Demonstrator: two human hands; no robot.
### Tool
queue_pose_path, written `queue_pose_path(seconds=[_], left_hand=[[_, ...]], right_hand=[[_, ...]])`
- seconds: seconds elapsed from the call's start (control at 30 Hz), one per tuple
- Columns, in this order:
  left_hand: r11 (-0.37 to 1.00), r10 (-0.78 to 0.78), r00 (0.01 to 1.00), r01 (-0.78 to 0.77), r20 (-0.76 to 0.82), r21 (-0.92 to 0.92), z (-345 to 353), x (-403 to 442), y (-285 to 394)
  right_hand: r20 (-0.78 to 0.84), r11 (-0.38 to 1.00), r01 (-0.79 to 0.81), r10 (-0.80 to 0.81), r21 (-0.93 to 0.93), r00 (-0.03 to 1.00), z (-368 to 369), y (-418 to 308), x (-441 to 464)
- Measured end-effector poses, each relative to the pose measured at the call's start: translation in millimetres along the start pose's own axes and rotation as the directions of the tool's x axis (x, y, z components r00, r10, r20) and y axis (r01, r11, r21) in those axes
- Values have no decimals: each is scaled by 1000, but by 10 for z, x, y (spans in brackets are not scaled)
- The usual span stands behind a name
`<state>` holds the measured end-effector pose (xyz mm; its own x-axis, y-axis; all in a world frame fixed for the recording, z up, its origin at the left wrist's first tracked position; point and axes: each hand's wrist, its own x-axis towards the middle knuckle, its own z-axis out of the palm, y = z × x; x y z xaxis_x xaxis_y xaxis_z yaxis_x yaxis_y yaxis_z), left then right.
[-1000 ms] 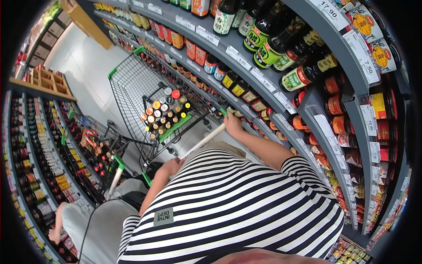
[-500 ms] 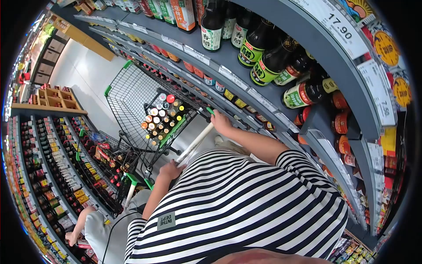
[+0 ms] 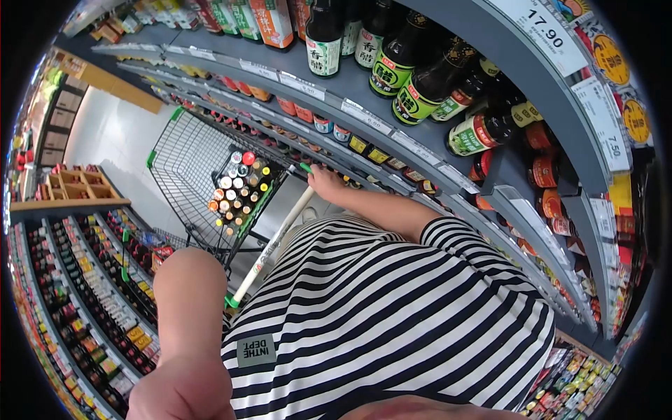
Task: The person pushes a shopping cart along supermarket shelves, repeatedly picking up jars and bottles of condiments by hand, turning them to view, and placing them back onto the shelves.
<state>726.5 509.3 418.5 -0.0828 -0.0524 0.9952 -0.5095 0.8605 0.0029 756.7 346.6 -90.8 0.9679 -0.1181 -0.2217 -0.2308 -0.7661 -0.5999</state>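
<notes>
Head view, looking down past my own chest: my right hand (image 3: 325, 183) is closed around the long white bar handle (image 3: 271, 248), right beside its green end piece (image 3: 306, 168). That handle belongs to a black wire shopping cart with green plastic corners (image 3: 185, 157), which is ahead of me and a little to the left, between two runs of shelving. Toward the handle end of the basket stands a tight cluster of dark bottles with round coloured caps (image 3: 241, 192) — white, yellow, orange, one bright red.

My left hand (image 3: 180, 392) is off the handle and up close to the lens, cut by the bottom edge; I cannot tell whether its fingers are spread or curled, or whether they hold anything. Its forearm hides part of the aisle behind it.

I have on a black-and-white striped shirt (image 3: 385, 308) with a small grey rectangular patch (image 3: 257, 350). On my right, the dark grey curved-looking shelf (image 3: 336, 80) carries upright dark glass bottles with bright green labels (image 3: 414, 98) — and near them a dark bottle with a green-and-red label (image 3: 479, 135), tilted well over. A large white price tag (image 3: 542, 28) reads 17.90.
</notes>
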Motion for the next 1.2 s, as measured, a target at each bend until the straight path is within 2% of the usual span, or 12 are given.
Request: queue_pose_path(seconds=[0.43, 0.63, 0.7, 0.73, 0.8, 0.83, 0.9, 1.0, 1.03, 1.07, 1.13, 1.2], left_hand=[[991, 116, 981, -125, -157, -50, -608, -113, 142], [982, 140, 977, -158, -163, -107, -879, -346, 320], [957, -154, 940, 219, -305, 191, -1009, -810, 511], [962, -151, 943, 209, -296, 177, -1093, -1100, 508], [439, -729, 553, 830, -403, 344, -1162, -1801, 371], [255, -786, 378, 919, -490, 299, -1006, -2136, 158], [-199, -894, 5, 891, -449, 408, -965, -3351, 225], [-378, -924, -220, 633, -312, 676, -793, -4730, 883], [-565, -779, -560, 436, -281, 700, -713, -4717, 853], [-435, -870, -472, 600, -142, 671, -775, -5370, 1185], [-587, -769, -624, 605, -139, 537, -704, -4988, 944], [-310, -786, -618, 395, 0, 865, -743, -4648, 578]], right_hand=[[-165, 998, 33, -23, 57, 986, 220, -288, 41], [49, 995, -80, 76, 66, 996, 225, -331, 153], [21, 990, -13, 11, 137, 1000, 187, -293, 127], [-8, 978, 39, -38, 206, 999, 205, -257, 83], [-152, 968, 17, 22, 249, 988, 239, -155, -101], [-72, 922, -72, 107, 382, 992, 40, -189, -247], [4, 841, -178, 205, 510, 979, -384, -245, -631], [-345, 828, 58, 167, 557, 924, -1103, -311, -1199], [-491, 882, 124, 131, 454, 861, -1424, -383, -1389], [-726, 989, 134, -45, 65, 686, -1773, -437, -1508], [-876, 984, 138, -162, -111, 453, -2501, -551, -1701], [-959, 985, 75, -170, -157, 227, -2995, -562, -1734]])
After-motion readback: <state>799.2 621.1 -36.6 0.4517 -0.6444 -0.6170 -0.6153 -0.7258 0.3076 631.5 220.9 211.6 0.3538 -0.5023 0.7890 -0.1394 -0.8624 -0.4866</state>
